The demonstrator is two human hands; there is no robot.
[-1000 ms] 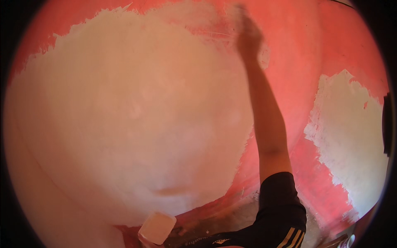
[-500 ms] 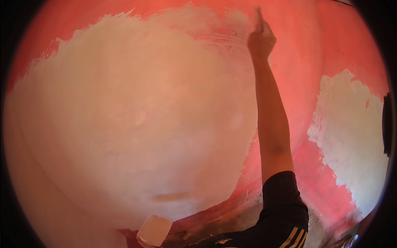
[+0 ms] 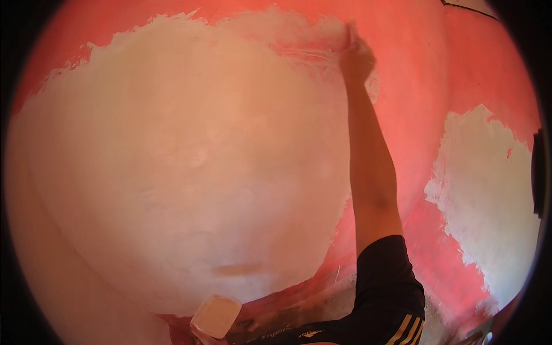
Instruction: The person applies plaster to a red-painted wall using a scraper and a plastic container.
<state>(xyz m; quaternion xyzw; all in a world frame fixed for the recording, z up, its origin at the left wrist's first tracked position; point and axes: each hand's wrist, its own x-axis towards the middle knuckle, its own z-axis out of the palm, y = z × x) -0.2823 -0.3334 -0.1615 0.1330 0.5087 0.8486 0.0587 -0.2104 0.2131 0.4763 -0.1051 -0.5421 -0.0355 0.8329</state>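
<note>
My right arm stretches up to the wall, its hand [image 3: 357, 60] closed and blurred against the red surface. The tool or thing in its fingers is too smeared to make out. It is at the upper right edge of a broad cream coating [image 3: 190, 144], beside a thin streaky patch where red shows through. Low in the picture is a pale, square board-like thing with rounded corners [image 3: 217, 316]. My left hand [image 3: 200, 334] shows only in part below it and appears to hold it from underneath; most of its fingers are hidden.
Bare red wall [image 3: 414, 115] runs right of my arm. A second pale coated patch [image 3: 486, 201] with ragged edges lies farther right. A dark object [image 3: 538, 172] stands at the right rim. Brownish floor [image 3: 328, 305] shows at the bottom, along the wall's foot.
My right hand has moved slightly down and to the left along the wall. The pale square thing has risen slightly in the view.
</note>
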